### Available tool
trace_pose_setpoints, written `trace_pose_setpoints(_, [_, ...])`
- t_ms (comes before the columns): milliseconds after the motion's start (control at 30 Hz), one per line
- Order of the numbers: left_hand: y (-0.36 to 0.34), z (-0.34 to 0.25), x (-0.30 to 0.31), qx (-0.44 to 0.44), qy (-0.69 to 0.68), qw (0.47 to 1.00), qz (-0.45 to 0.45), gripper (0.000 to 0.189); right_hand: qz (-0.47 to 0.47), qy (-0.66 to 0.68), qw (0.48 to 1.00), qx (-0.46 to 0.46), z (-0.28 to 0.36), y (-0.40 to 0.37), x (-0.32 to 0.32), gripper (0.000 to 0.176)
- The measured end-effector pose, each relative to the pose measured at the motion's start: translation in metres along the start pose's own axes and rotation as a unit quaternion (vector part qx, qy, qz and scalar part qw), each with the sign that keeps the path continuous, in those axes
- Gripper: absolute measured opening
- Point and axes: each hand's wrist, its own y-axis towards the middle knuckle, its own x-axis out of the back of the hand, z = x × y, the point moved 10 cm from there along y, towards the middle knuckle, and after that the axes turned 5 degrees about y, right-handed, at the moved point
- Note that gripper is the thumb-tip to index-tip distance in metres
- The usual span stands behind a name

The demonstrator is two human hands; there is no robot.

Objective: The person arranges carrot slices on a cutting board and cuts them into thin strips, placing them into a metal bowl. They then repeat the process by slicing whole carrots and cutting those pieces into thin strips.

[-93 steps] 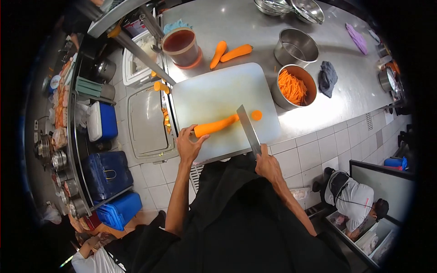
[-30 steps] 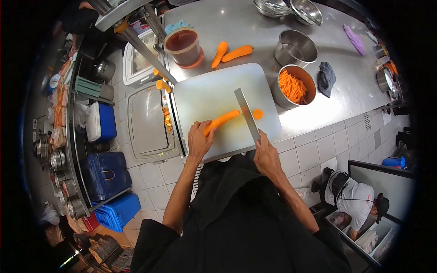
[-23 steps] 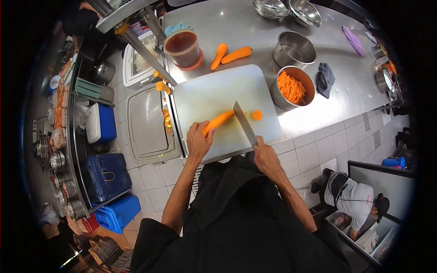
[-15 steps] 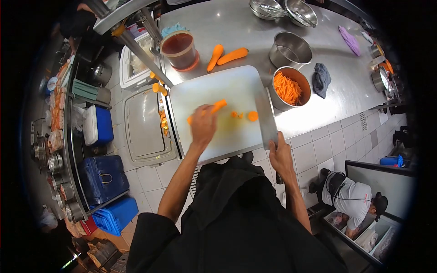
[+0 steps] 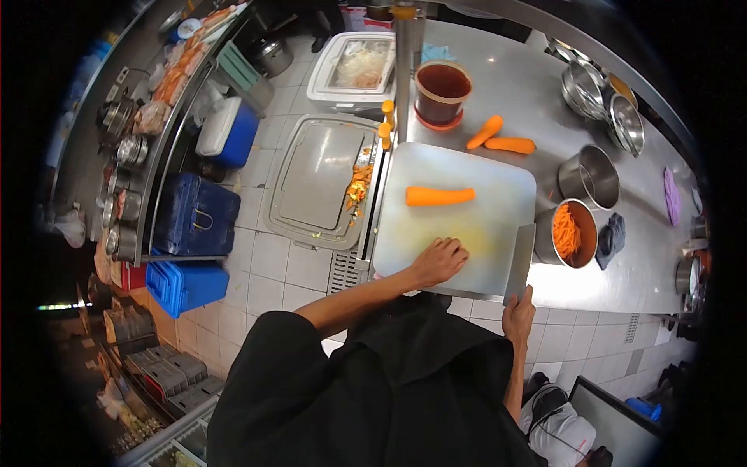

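My left hand (image 5: 440,261) is low over the near part of the white cutting board (image 5: 401,233), its fingers curled together and pointing right; what lies under them, if anything, is hidden. My right hand (image 5: 518,314) grips the handle of a cleaver (image 5: 520,263), whose broad blade lies along the board's right edge. A trimmed carrot (image 5: 440,196) rests crosswise on the board, apart from both hands. Right of the blade stands a steel pot (image 5: 548,240) holding shredded carrot (image 5: 566,233).
Two more carrots (image 5: 510,145) lie beyond the board, beside a tub of dark red liquid (image 5: 442,92). An empty pot (image 5: 589,177) and a dark cloth (image 5: 611,240) are at right. Peelings (image 5: 359,187) lie on a lidded bin (image 5: 311,179) at left. A person (image 5: 562,424) is behind at right.
The view has turned and shifted. My left hand has let go of the carrot, now lying on the board, and moved nearer my body. The small carrot pieces no longer show. My right hand keeps the cleaver.
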Motion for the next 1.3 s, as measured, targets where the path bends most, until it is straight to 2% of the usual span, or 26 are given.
trace_pose_setpoints(67, [-0.020, 0.022, 0.015, 0.009, 0.032, 0.999, 0.030, 0.018, -0.003, 0.006, 1.000, 0.022, 0.005, 0.000, -0.003, 0.022])
trace_pose_setpoints(167, [-0.032, 0.039, 0.053, 0.013, 0.032, 0.999, 0.018, 0.021, -0.008, -0.004, 0.999, 0.043, 0.016, 0.001, -0.004, 0.021])
trace_pose_setpoints(200, [-0.033, 0.042, 0.065, 0.000, 0.035, 0.999, -0.026, 0.022, -0.010, -0.010, 0.999, 0.048, 0.019, 0.001, -0.005, 0.022])
trace_pose_setpoints(233, [-0.036, 0.049, 0.070, 0.009, 0.033, 0.999, -0.029, 0.022, -0.012, -0.016, 0.998, 0.052, 0.022, 0.000, -0.005, 0.022])
trace_pose_setpoints(300, [-0.043, 0.074, 0.093, 0.065, -0.034, 0.993, -0.096, 0.022, -0.016, -0.029, 0.998, 0.050, 0.028, -0.002, -0.007, 0.023])
trace_pose_setpoints(333, [-0.048, 0.091, 0.107, 0.102, -0.026, 0.984, -0.143, 0.020, -0.026, -0.037, 0.998, 0.043, 0.030, -0.002, -0.007, 0.024])
trace_pose_setpoints(367, [-0.050, 0.101, 0.111, 0.107, -0.028, 0.984, -0.143, 0.020, -0.022, -0.040, 0.998, 0.043, 0.032, -0.004, -0.010, 0.024])
trace_pose_setpoints(400, [-0.065, 0.134, 0.128, 0.207, -0.087, 0.944, -0.241, 0.021, -0.027, -0.050, 0.998, 0.037, 0.033, -0.004, -0.011, 0.025])
trace_pose_setpoints(433, [-0.086, 0.166, 0.137, 0.302, -0.143, 0.881, -0.335, 0.021, -0.033, -0.061, 0.997, 0.032, 0.034, -0.003, -0.010, 0.025])
trace_pose_setpoints(500, [-0.132, 0.231, 0.118, 0.463, -0.323, 0.719, -0.405, 0.024, -0.029, -0.070, 0.997, 0.030, 0.038, -0.003, -0.013, 0.025])
trace_pose_setpoints(533, [-0.141, 0.252, 0.119, 0.465, -0.324, 0.716, -0.407, 0.024, -0.027, -0.076, 0.996, 0.028, 0.039, -0.004, -0.014, 0.026])
trace_pose_setpoints(567, [-0.158, 0.281, 0.089, 0.510, -0.481, 0.594, -0.395, 0.027, -0.026, -0.079, 0.996, 0.030, 0.040, -0.004, -0.015, 0.026])
trace_pose_setpoints(600, [-0.174, 0.292, 0.055, 0.533, -0.617, 0.446, -0.368, 0.030, -0.031, -0.078, 0.996, 0.029, 0.038, -0.004, -0.016, 0.027])
trace_pose_setpoints(633, [-0.190, 0.305, 0.046, 0.532, -0.618, 0.445, -0.370, 0.030, -0.037, -0.075, 0.996, 0.028, 0.037, -0.005, -0.017, 0.028])
trace_pose_setpoints(700, [-0.199, 0.325, -0.003, 0.504, -0.742, 0.311, -0.313, 0.034, -0.039, -0.065, 0.996, 0.040, 0.036, -0.005, -0.020, 0.029])
trace_pose_setpoints(767, [-0.203, 0.356, -0.036, 0.524, -0.738, 0.301, -0.301, 0.039, -0.044, -0.057, 0.996, 0.046, 0.040, -0.006, -0.021, 0.031])
trace_pose_setpoints(833, [-0.198, 0.373, -0.042, 0.545, -0.699, 0.290, -0.361, 0.038, -0.032, -0.062, 0.997, 0.031, 0.044, -0.007, -0.024, 0.031])
trace_pose_setpoints(900, [-0.185, 0.379, -0.053, 0.549, -0.701, 0.283, -0.355, 0.033, -0.038, -0.066, 0.997, 0.031, 0.047, -0.008, -0.026, 0.032])
trace_pose_setpoints(967, [-0.174, 0.380, -0.066, 0.534, -0.731, 0.177, -0.387, 0.030, -0.044, -0.069, 0.996, 0.031, 0.048, -0.008, -0.026, 0.033])
trace_pose_setpoints(1033, [-0.166, 0.387, -0.071, 0.517, -0.739, 0.187, -0.389, 0.032, -0.039, -0.070, 0.996, 0.025, 0.049, -0.009, -0.026, 0.035])
trace_pose_setpoints(1100, [-0.162, 0.391, -0.073, 0.493, -0.741, 0.143, -0.433, 0.038, -0.043, -0.072, 0.996, 0.027, 0.048, -0.009, -0.028, 0.035])
trace_pose_setpoints(1133, [-0.158, 0.391, -0.074, 0.492, -0.742, 0.143, -0.432, 0.038, -0.043, -0.075, 0.996, 0.030, 0.048, -0.009, -0.028, 0.036])
trace_pose_setpoints(1200, [-0.152, 0.394, -0.070, 0.454, -0.756, 0.094, -0.462, 0.043, -0.041, -0.070, 0.997, 0.018, 0.046, -0.008, -0.028, 0.036])
trace_pose_setpoints(1233, [-0.150, 0.393, -0.071, 0.454, -0.756, 0.095, -0.462, 0.043, -0.036, -0.065, 0.997, 0.003, 0.043, -0.009, -0.029, 0.036])
trace_pose_setpoints(1300, [-0.144, 0.393, -0.074, 0.402, -0.764, 0.038, -0.503, 0.044, -0.034, -0.060, 0.998, -0.005, 0.046, -0.009, -0.029, 0.036])
